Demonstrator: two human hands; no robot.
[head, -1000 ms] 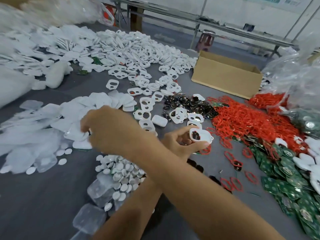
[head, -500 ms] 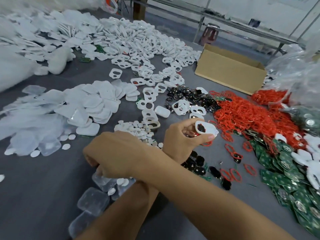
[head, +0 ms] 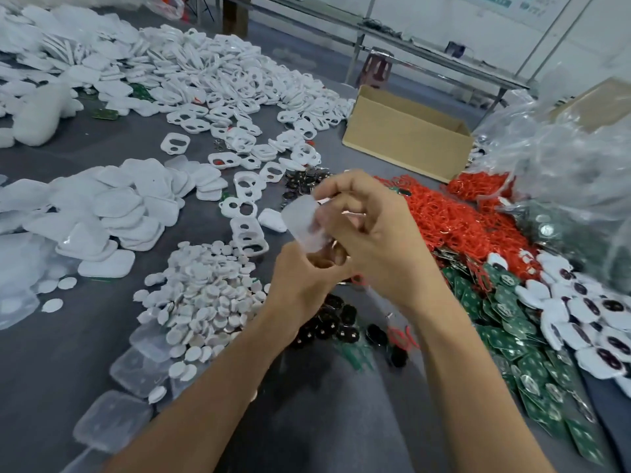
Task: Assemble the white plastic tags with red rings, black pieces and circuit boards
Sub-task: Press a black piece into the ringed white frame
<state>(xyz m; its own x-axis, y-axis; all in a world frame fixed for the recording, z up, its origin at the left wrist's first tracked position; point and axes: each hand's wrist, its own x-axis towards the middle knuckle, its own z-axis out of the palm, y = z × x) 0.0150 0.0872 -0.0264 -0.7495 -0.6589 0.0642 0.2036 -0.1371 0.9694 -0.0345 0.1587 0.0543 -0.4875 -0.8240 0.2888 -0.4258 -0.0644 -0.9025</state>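
Many red rings [head: 454, 216] were heaped beyond the right hand [head: 375, 240] | it and the left hand [head: 300, 285] were both curled on a translucent tag cover [head: 305, 223], held between them | judged light, stiff, slippery; edges best pinched.

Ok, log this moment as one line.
left hand: grips translucent cover | right hand: pinches same cover | stage: mid-assembly

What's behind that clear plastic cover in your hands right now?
Through the clear cover only the right hand pinching it shows, its fingers blurred. The left hand curls under the lower edge; whatever it grips is covered.
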